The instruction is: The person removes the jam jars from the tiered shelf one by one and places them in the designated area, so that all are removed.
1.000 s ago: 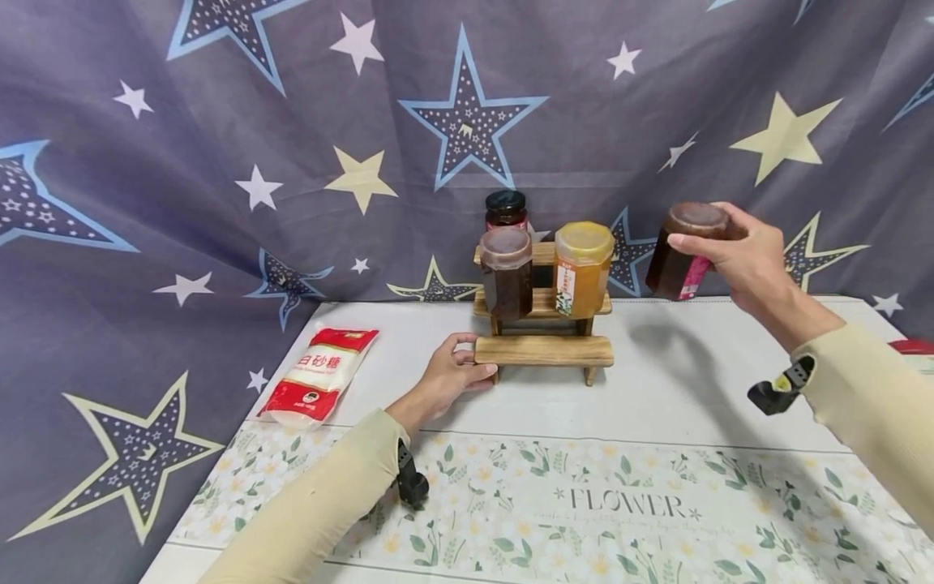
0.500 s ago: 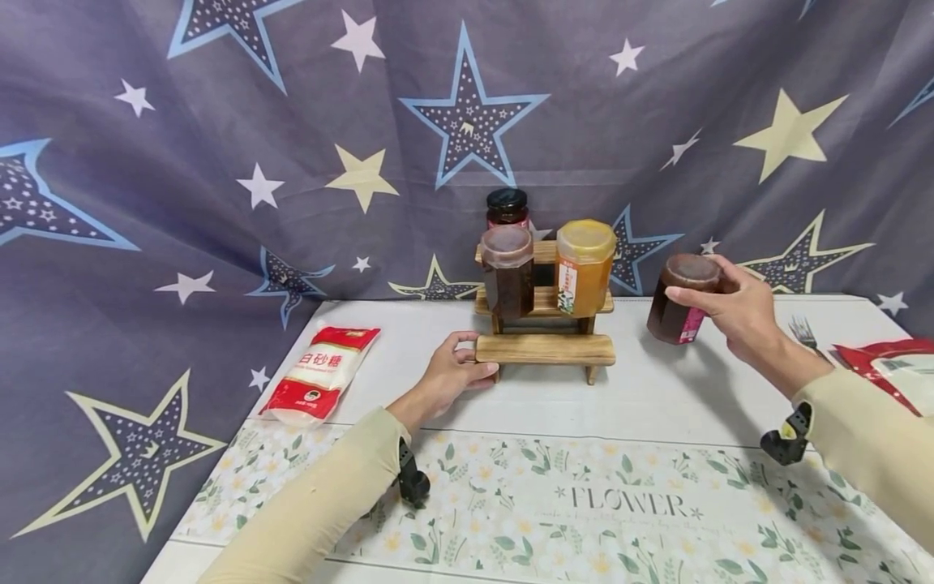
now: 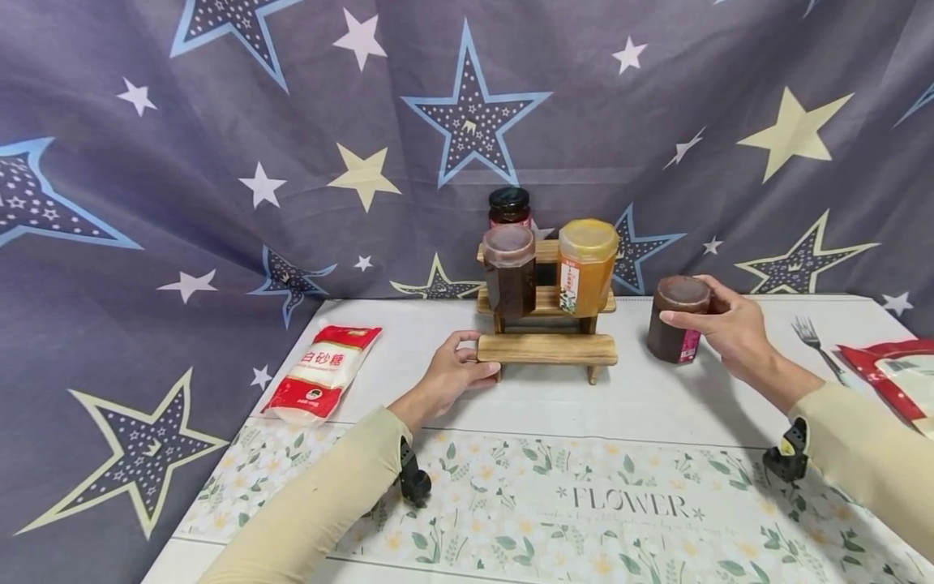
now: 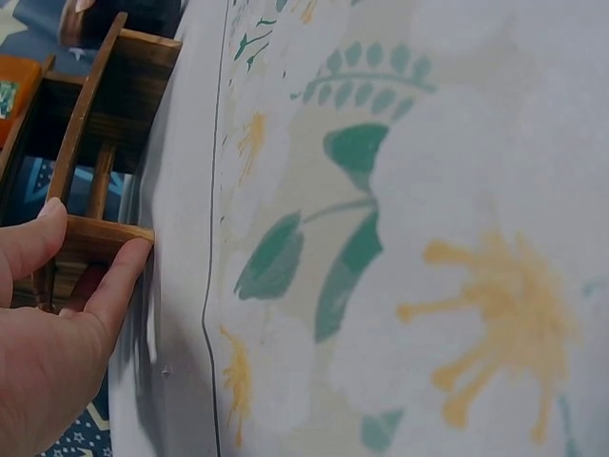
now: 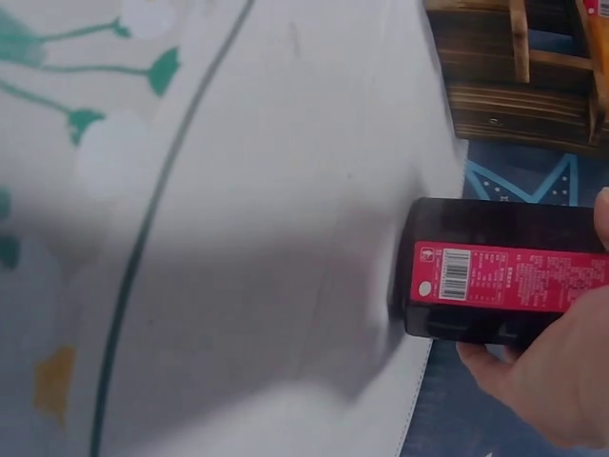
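Observation:
My right hand (image 3: 733, 324) grips a dark jar (image 3: 674, 324) with a translucent lid, its base right at the white tabletop to the right of the stand. A pink label with a barcode shows on that jar (image 5: 504, 271) in the right wrist view. My left hand (image 3: 456, 373) holds the left end of a stepped wooden stand (image 3: 547, 349), thumb and fingers around the lowest step's leg. On the middle step stand another dark jar (image 3: 509, 276) and a yellow-lidded honey jar (image 3: 587, 272). Behind them, a black-lidded jar (image 3: 508, 207) sits on the top step, partly hidden.
A red and white bag of sugar (image 3: 321, 373) lies at the left of the table. Toward the right edge are a fork (image 3: 817, 345) and a red-rimmed item (image 3: 890, 373), partly cut off. A star-patterned curtain (image 3: 584, 105) hangs behind the table.
My right hand has brought the dark jar down from the air to the tabletop, uncovering the fork. The left hand stays on the stand.

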`<state>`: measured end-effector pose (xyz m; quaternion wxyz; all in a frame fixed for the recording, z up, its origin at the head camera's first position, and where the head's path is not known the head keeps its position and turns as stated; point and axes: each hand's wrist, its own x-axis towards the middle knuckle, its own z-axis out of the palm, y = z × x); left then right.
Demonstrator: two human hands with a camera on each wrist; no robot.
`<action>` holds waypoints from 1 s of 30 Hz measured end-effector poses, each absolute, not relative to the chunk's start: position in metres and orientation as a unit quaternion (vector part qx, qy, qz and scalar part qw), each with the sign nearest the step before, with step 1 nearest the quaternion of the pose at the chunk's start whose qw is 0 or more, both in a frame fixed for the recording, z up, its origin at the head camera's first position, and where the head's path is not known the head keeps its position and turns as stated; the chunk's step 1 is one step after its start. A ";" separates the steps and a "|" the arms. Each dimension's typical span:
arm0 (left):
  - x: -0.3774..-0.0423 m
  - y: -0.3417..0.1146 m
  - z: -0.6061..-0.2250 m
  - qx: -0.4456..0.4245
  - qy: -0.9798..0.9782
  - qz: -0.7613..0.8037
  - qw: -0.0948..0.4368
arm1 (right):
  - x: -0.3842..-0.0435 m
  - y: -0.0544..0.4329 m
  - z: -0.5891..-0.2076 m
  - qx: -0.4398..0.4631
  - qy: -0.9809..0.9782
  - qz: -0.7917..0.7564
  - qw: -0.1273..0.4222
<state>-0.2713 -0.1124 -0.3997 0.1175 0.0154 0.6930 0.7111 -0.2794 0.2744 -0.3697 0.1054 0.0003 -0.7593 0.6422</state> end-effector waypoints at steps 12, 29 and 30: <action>-0.273 -0.112 -0.401 0.021 0.694 0.710 0.120 | -0.277 0.282 -0.377 0.027 -0.731 0.674 0.102; -0.271 -0.113 -0.400 0.021 0.690 0.714 0.117 | -0.281 0.290 -0.377 0.044 -0.789 0.607 0.079; -0.271 -0.113 -0.399 0.021 0.690 0.714 0.117 | -0.281 0.289 -0.372 0.040 -0.808 0.585 0.064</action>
